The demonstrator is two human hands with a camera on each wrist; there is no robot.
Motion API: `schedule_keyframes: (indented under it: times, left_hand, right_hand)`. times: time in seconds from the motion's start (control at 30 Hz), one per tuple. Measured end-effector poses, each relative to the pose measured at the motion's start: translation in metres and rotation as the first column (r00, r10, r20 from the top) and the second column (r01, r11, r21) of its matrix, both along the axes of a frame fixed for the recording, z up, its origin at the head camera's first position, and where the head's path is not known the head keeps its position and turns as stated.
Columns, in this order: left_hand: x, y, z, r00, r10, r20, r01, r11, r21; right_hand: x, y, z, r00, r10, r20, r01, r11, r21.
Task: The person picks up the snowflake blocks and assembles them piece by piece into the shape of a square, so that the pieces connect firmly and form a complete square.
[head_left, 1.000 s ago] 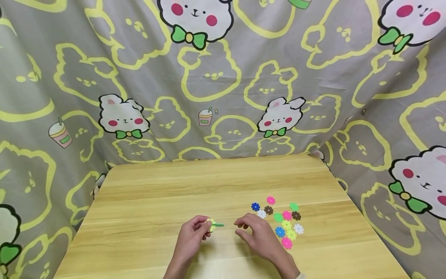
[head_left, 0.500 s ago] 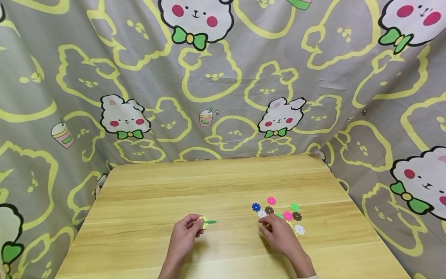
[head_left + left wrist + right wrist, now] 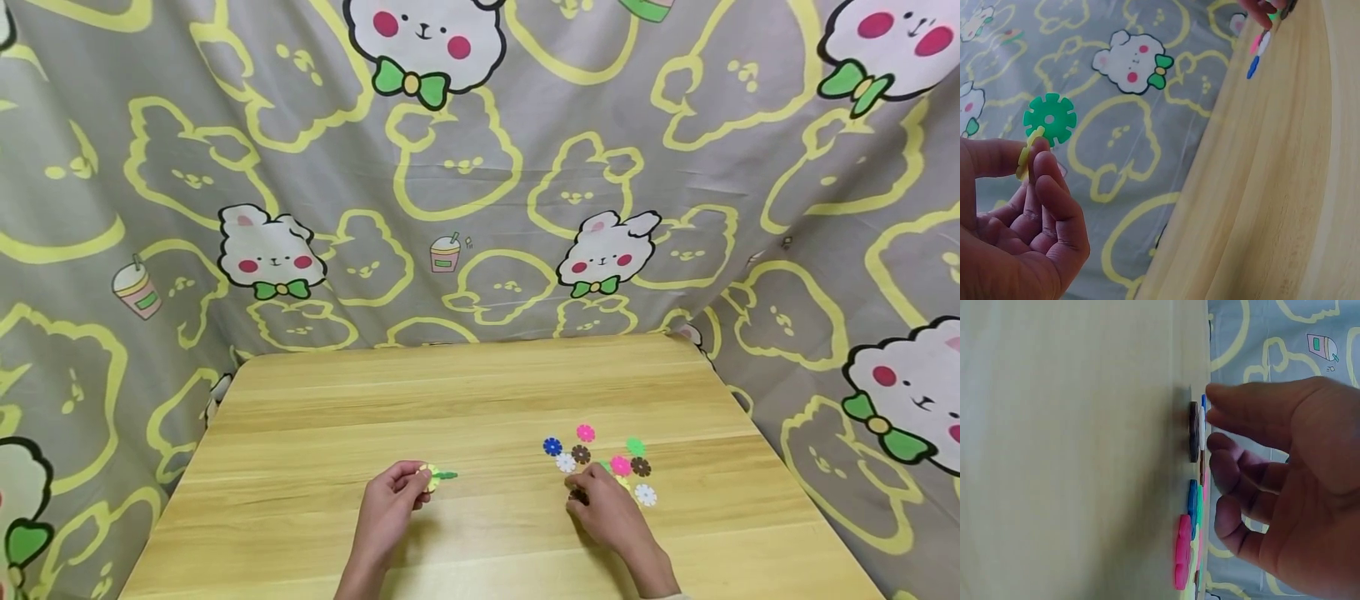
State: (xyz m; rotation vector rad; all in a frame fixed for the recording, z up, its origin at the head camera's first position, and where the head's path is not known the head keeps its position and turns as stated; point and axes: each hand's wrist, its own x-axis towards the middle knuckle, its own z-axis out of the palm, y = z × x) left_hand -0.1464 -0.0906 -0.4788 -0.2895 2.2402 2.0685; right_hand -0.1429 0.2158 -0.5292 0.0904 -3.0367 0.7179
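My left hand (image 3: 388, 504) pinches a yellow notched interlocking disc (image 3: 1024, 159) between thumb and fingers, raised above the table. Slotted into it is a green interlocking disc (image 3: 1050, 119), facing the camera in the left wrist view and edge-on in the head view. Over the near left side of the loose discs, my right hand (image 3: 613, 510) hovers palm down with loosely bent fingers. Just below its fingertips a dark brown disc (image 3: 1194, 432) lies flat on the table. A blue disc (image 3: 1192, 506) and a pink disc (image 3: 1182, 551) lie beside it, hidden by the hand in the head view.
Around the right hand lie more loose discs, among them a dark blue one (image 3: 552, 447), a white one (image 3: 646, 495) and a green one (image 3: 635, 447). The wooden table (image 3: 315, 417) meets a patterned curtain (image 3: 465, 292) at its back and sides.
My left hand has drawn left, carrying the joined yellow and green discs. My right hand has moved away from it, rightward to the loose discs, now covering several of them.
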Motion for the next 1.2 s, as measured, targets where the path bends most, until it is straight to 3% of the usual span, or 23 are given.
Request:
schedule_keyframes:
  times: [0.57, 0.87, 1.03, 1.2]
  left_hand:
    - [0.001, 0.001, -0.003, 0.999, -0.033, 0.009, 0.033, 0.999, 0.013]
    - [0.001, 0.002, -0.004, 1.0, -0.029, 0.006, 0.029, 1.0, 0.004]
    - [0.001, 0.001, -0.005, 1.0, -0.029, 0.013, 0.029, 1.0, 0.006]
    - [0.001, 0.002, -0.005, 1.0, -0.027, 0.013, 0.027, 1.0, 0.009]
  right_hand:
    - [0.002, 0.005, 0.004, 0.996, -0.057, 0.073, 0.057, 0.998, -0.002]
    - [0.002, 0.003, 0.003, 0.997, -0.022, 0.081, 0.026, 0.998, -0.055]
    - [-0.003, -0.005, 0.004, 0.999, -0.037, 0.019, 0.04, 0.984, -0.176]
    - [-0.006, -0.015, 0.011, 0.997, -0.009, -0.078, -0.02, 0.934, -0.357]
